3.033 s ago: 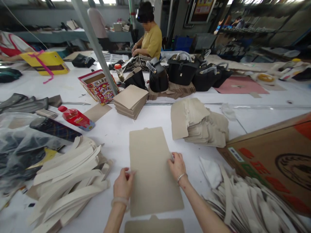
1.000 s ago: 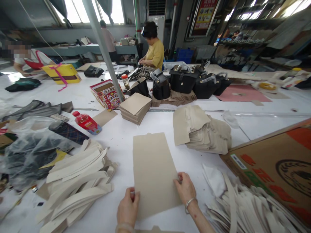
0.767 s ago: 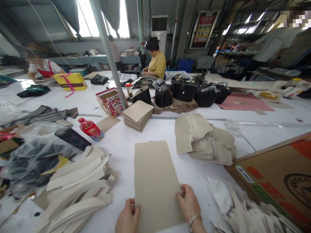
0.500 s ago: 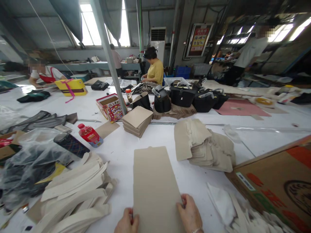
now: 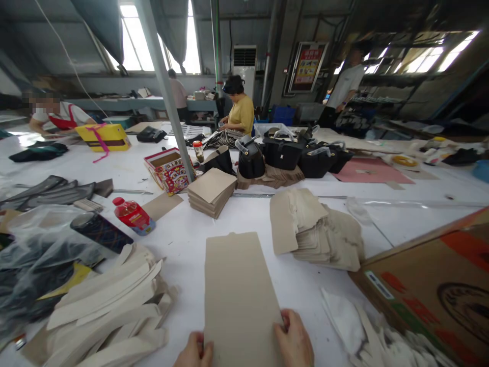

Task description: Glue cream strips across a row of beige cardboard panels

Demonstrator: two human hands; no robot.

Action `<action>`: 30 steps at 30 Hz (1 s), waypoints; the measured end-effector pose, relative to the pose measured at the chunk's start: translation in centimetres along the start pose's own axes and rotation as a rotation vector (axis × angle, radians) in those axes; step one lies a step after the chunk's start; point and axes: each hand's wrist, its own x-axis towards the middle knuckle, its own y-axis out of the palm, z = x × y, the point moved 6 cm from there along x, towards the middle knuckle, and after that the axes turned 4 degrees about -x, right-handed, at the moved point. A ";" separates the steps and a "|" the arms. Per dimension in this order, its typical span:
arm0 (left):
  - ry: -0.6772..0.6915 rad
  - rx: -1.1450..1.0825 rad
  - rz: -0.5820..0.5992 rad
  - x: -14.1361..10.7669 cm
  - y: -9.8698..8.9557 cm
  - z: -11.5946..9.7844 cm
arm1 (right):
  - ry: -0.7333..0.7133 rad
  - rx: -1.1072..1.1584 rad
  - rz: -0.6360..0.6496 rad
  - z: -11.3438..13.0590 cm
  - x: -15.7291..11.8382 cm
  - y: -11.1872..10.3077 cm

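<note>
A long beige panel (image 5: 239, 290) with rounded corners and a small tab at its far end lies in front of me on the white table. My left hand (image 5: 194, 350) pinches its left edge near the bottom of the view. On the opposite edge, my right hand (image 5: 293, 337) grips it between thumb and curled fingers. To the left is a loose heap of curved beige strips (image 5: 107, 311). Beyond the panel, on the right, sits a fanned pile of beige pieces (image 5: 317, 229). A neat stack of beige rectangular sheets (image 5: 212, 191) stands farther back.
A cardboard box (image 5: 431, 290) and white scraps (image 5: 385, 336) are at right. A red bottle (image 5: 133, 216), a plaid roll (image 5: 101, 232) and clear plastic (image 5: 34, 255) lie left. Black handbags (image 5: 282, 153) stand behind, near a metal post (image 5: 168, 92). Other people work across the table.
Both hands keep hold of the beige panel, which stays nearly in place. The whole view has shifted slightly. A person at the back right has moved left.
</note>
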 end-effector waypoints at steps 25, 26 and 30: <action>0.175 0.191 -0.086 -6.1 -1.8 0.5 | -0.062 0.069 0.024 -1.5 -5.2 -4.4; 0.216 0.195 -0.078 -7.4 -1.4 1.1 | -0.081 0.044 0.086 -2.4 -7.0 -4.5; 0.273 0.293 0.003 -11.7 1.7 4.2 | -0.139 -0.004 0.279 -5.8 -14.8 -4.0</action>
